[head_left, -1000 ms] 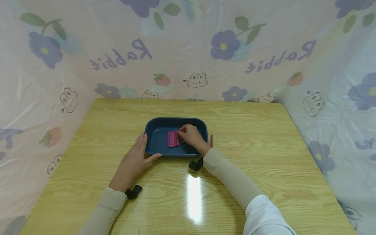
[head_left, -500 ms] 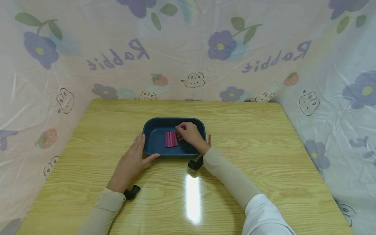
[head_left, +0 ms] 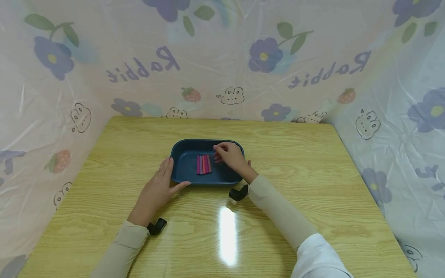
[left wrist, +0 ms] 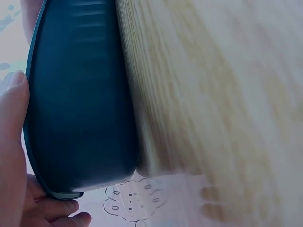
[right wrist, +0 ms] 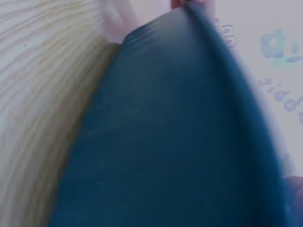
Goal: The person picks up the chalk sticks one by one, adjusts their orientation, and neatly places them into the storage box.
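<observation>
A dark blue rectangular tray (head_left: 185, 166) sits on the wooden table. Side by side on its floor lie several slim coloured sticks (head_left: 204, 165) in purple, lilac, red-orange, magenta and brownish pink. My left hand (head_left: 154, 197) rests against the tray's left end, fingers along the side and thumb at the front rim; the left wrist view shows the thumb (left wrist: 14, 101) touching that rim. Over the tray's right half is my right hand (head_left: 233, 157), fingers loosely bent with thumb near the index finger, nothing visible between them. Its forearm passes over the tray's front right corner.
Just past the tray's right end a reddish-brown stick (head_left: 249, 163) on the table shows only its tip beside my right wrist. Black wrist-worn pieces (head_left: 157, 226) sit by both wrists. A patterned curtain (head_left: 212, 69) rises behind the table's back edge.
My right hand has drawn back from the sticks toward the right and slightly up. The row of sticks and my left hand stay in place.
</observation>
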